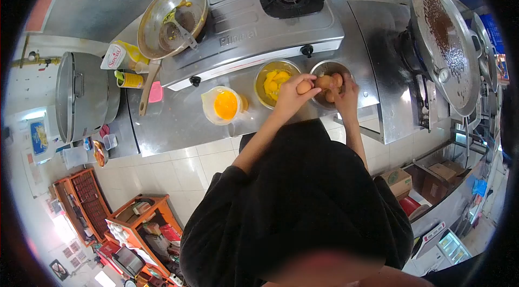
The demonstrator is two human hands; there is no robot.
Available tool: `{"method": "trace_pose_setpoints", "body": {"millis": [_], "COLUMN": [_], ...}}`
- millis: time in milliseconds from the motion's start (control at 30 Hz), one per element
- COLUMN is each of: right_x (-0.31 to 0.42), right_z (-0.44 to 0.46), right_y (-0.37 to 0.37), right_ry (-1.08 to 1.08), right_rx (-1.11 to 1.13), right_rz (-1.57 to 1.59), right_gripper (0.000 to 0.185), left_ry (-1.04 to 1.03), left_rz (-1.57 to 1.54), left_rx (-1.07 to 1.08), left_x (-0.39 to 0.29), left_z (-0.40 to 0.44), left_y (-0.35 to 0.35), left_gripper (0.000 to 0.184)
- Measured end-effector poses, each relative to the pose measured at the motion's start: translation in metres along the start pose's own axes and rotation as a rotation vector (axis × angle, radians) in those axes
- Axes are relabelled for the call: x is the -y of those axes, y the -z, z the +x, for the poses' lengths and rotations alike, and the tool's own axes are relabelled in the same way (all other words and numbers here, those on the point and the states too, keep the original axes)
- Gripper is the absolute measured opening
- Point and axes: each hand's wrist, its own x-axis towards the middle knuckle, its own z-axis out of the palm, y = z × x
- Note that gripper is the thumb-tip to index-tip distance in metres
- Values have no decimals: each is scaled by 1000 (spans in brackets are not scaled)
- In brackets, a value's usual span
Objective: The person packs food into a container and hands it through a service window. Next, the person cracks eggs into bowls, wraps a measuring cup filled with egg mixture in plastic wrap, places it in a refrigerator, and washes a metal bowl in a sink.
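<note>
My left hand point(291, 98) is closed around a brown egg point(304, 87), between two metal bowls. My right hand point(347, 97) reaches over the right-hand metal bowl point(320, 66), its fingers closed about a brown egg point(337, 80). Another egg point(324, 82) lies between the two hands; which one supports it, if either, I cannot tell. More brown eggs sit in that bowl, partly covered by my fingers. In the left-hand metal bowl point(261, 80) are several yellow yolks point(275, 81). Further left, a white jug point(210, 104) contains orange-yellow liquid egg point(225, 105).
Behind the bowls stands a silver gas stove point(232, 22) with a black burner. A used frying pan point(148, 22) rests at its left, handle toward me. Nearby are a yellow bottle point(127, 54) and a pink item point(155, 92). A large pan point(459, 49) tilts up at right.
</note>
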Motion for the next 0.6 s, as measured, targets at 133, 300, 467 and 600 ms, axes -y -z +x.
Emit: {"method": "trace_pose_setpoints", "body": {"millis": [133,300,467,600], "right_x": [63,195,278,314], "right_z": [-8,-89,-201,-184], "right_y": [14,-44,-179,-260], "right_ry": [214,498,887,673], "right_rx": [199,1292,943,311], "right_rz": [103,656,178,-633], "right_gripper": [27,25,39,48], "left_ry": [214,57,151,196], "left_rz": [-560,-847,-645,-664], "left_rx": [-44,-412,-762,-872], "left_x": [-47,-57,-37,-23], "left_z": [-60,-166,-267,-320], "left_y": [73,193,261,285], "left_gripper": [38,50,52,53]}}
